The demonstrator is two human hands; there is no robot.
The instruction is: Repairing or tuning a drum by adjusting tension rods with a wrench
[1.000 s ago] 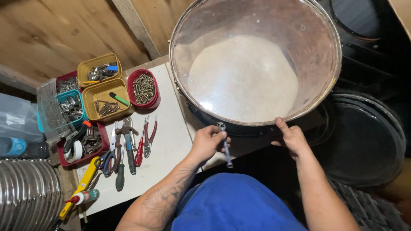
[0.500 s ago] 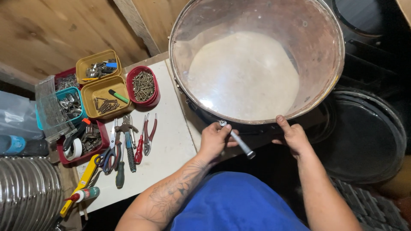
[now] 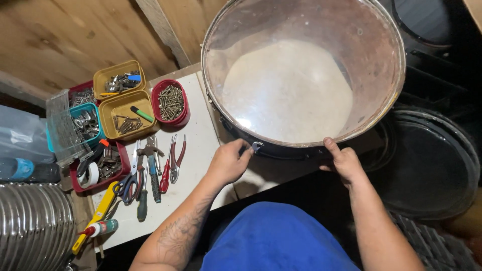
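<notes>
Left hand shifted, grip pinching lug

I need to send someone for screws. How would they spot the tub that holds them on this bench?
Start at the big drum and look just to its left, on the white bench top. The round red tub of loose screws sits there beside two square yellow tubs. It is the only round one.

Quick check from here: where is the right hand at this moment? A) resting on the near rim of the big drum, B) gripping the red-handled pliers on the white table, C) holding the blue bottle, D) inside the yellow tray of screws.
A: the right hand lies on the near rim of the drum, index finger on its edge.
</notes>
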